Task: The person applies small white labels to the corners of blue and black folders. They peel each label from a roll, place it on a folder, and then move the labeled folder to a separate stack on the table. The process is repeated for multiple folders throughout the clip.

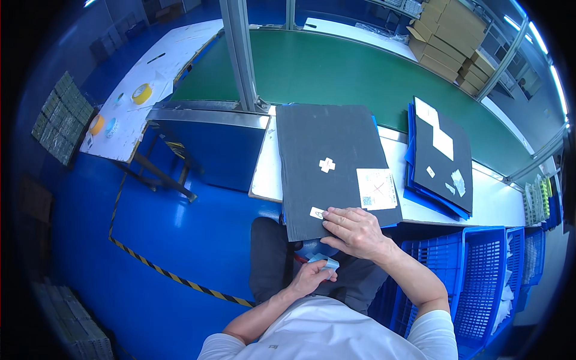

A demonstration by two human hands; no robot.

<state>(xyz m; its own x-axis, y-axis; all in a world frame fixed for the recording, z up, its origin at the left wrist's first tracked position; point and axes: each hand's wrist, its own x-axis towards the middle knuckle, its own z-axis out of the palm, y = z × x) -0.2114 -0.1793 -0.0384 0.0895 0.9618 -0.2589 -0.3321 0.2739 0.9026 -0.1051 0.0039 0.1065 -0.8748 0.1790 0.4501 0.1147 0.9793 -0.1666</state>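
Here's the right hand [357, 233], out over the near edge of the black sheet [336, 138], fingers extended and loosely together, lying on the surface rather than clenched, with the fingertips right at a small white label [315, 212] and the thumb reaching past the sheet's edge. Down in the lap, the left hand [311, 279] is curled, thumb and fingers pinching a light-blue piece [327, 261]; it may be a roll or a folded strip, too small to tell. That black sheet tops a stack with blue edges peeking out, resting on the white tabletop [264, 177] and jutting over its near side towards the knees. Across its face, a cross of white tape [327, 165] sits near the middle, and a square printed label [377, 189] lies to the right, just beyond the hand. Over to the right, a second black-topped stack [451, 153] carries white papers, blue sheets showing beneath. Below that, blue plastic crates [480, 288] stand by the right elbow; behind the tabletop runs a green conveyor belt [336, 72], and off left, a yellow tape roll [141, 93] sits on another table [129, 75].
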